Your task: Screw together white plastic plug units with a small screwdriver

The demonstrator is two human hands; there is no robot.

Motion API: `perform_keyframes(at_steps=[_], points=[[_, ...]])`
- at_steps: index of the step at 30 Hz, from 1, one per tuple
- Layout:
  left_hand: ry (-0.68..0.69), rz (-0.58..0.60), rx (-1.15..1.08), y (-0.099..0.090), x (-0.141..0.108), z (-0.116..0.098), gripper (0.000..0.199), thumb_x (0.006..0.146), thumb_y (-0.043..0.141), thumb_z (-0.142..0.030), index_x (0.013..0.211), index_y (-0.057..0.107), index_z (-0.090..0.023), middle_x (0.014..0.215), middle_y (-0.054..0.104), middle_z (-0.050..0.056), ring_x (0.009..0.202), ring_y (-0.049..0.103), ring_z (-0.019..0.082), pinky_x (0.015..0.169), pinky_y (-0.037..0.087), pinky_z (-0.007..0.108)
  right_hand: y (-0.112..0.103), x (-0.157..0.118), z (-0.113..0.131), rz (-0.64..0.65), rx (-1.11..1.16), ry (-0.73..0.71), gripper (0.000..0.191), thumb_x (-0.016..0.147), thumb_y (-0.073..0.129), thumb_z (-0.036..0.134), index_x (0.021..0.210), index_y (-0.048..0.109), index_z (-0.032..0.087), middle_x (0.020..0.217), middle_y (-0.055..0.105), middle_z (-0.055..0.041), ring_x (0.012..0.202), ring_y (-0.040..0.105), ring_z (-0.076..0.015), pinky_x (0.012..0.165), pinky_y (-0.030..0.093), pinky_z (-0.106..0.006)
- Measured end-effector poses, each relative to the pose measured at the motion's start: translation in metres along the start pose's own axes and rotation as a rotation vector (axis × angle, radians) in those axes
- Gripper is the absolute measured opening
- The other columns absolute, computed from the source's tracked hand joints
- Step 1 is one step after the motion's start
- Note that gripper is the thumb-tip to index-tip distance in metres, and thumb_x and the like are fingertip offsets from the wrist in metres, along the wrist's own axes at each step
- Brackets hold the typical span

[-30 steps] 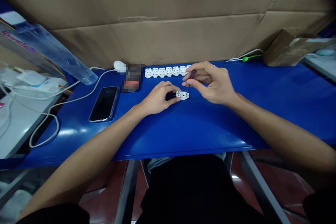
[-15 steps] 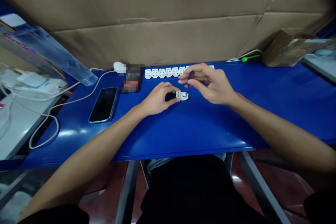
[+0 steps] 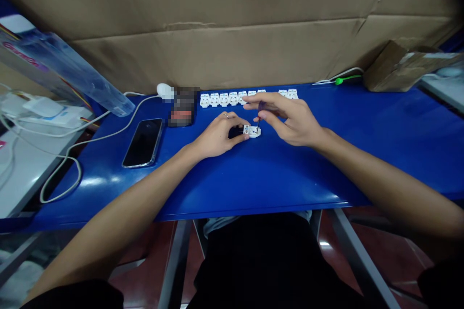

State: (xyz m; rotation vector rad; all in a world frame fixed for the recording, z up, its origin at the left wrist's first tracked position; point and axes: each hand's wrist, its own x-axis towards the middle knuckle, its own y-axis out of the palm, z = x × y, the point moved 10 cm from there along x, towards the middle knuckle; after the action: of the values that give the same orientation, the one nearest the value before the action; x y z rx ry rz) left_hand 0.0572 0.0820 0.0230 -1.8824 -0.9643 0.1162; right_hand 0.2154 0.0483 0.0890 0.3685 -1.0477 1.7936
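Note:
A small white plastic part (image 3: 254, 131) lies on the blue table (image 3: 232, 183), its left end pinched between the thumb and fingers of my left hand (image 3: 222, 136). Above it to the right, my right hand (image 3: 295, 118) grips a small screwdriver (image 3: 261, 105) with a dark purple handle, held nearly upright. The screwdriver's thin shaft points down, and its tip meets the right part of the white piece. Behind my hands, several similar white parts (image 3: 224, 100) stand in a row; my right hand hides some of them.
A phone (image 3: 143, 144) lies at the left, with a blurred dark packet (image 3: 182, 107) behind it. White cables (image 3: 79, 174) loop over the table's left side. A green-tipped item (image 3: 340, 81) and a cardboard box (image 3: 386, 68) sit at the back right.
My right hand has shifted slightly left and its fingers have turned around the screwdriver handle. More white parts show at the right end of the row. My left hand keeps its pinch.

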Motion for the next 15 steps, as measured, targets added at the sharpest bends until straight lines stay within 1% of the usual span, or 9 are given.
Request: perform_keyframes(at_steps=[2,4,6,8,10,12,13,15], points=[[-0.004,0.002,0.0,0.0,0.0,0.0,0.03,0.109,0.08,-0.038,0.137,0.084,-0.027,0.125,0.084,0.009,0.115,0.075,0.031,0.111,0.057,0.053,-0.003,0.0,0.0,-0.065,0.045,0.003,0.037,0.114,0.074,0.036,0.15,0.079,0.029,0.141,0.089,-0.0045,0.123,0.092,-0.0241,0.105,0.079,-0.037],[-0.013,0.005,0.006,0.0,0.001,0.001,0.031,0.109,0.081,-0.039,0.137,0.084,-0.027,0.124,0.084,0.009,0.114,0.075,0.031,0.109,0.057,0.052,-0.011,-0.002,-0.001,-0.176,0.022,0.003,0.032,0.107,0.085,0.036,0.138,0.085,0.029,0.122,0.092,-0.0012,0.104,0.094,-0.0209,0.097,0.079,-0.033],[-0.015,0.003,0.013,0.0,0.001,0.001,0.031,0.109,0.081,-0.039,0.137,0.084,-0.027,0.121,0.083,0.009,0.113,0.075,0.031,0.107,0.057,0.051,-0.019,-0.004,-0.001,-0.275,-0.046,0.006,0.031,0.101,0.094,0.037,0.13,0.088,0.03,0.106,0.093,0.0018,0.089,0.093,-0.0196,0.089,0.08,-0.032],[-0.012,-0.001,0.015,-0.001,0.0,0.001,0.03,0.109,0.08,-0.039,0.137,0.084,-0.027,0.12,0.083,0.009,0.111,0.074,0.03,0.106,0.058,0.051,-0.022,-0.005,0.0,-0.314,-0.107,-0.009,0.033,0.098,0.096,0.039,0.129,0.089,0.031,0.101,0.093,0.0025,0.084,0.091,-0.0199,0.086,0.08,-0.034],[-0.009,-0.007,0.011,-0.001,0.0,0.002,0.03,0.109,0.081,-0.039,0.137,0.084,-0.027,0.119,0.082,0.009,0.11,0.075,0.03,0.105,0.058,0.05,-0.022,-0.004,0.004,-0.292,-0.155,-0.054,0.034,0.101,0.093,0.04,0.135,0.088,0.033,0.104,0.094,0.0024,0.084,0.091,-0.0202,0.086,0.08,-0.036],[-0.014,-0.011,0.008,0.0,-0.001,0.003,0.031,0.109,0.081,-0.04,0.137,0.084,-0.027,0.119,0.082,0.009,0.111,0.075,0.03,0.104,0.059,0.05,-0.018,-0.002,0.008,-0.22,-0.183,-0.095,0.035,0.107,0.085,0.039,0.142,0.085,0.034,0.113,0.094,0.001,0.092,0.091,-0.0206,0.092,0.08,-0.038],[-0.017,-0.014,0.007,0.0,-0.001,0.004,0.031,0.108,0.082,-0.04,0.137,0.084,-0.027,0.118,0.082,0.009,0.111,0.075,0.03,0.104,0.059,0.05,-0.014,-0.001,0.008,-0.163,-0.179,-0.103,0.036,0.111,0.079,0.038,0.146,0.083,0.034,0.121,0.094,-0.0006,0.1,0.092,-0.0214,0.097,0.079,-0.039],[-0.02,-0.015,0.003,-0.001,-0.001,0.004,0.032,0.108,0.082,-0.039,0.138,0.084,-0.027,0.118,0.082,0.009,0.111,0.075,0.03,0.105,0.059,0.05,-0.006,0.001,0.007,-0.035,-0.128,-0.092,0.039,0.117,0.068,0.035,0.155,0.076,0.03,0.14,0.09,-0.005,0.124,0.09,-0.0236,0.109,0.076,-0.041]])
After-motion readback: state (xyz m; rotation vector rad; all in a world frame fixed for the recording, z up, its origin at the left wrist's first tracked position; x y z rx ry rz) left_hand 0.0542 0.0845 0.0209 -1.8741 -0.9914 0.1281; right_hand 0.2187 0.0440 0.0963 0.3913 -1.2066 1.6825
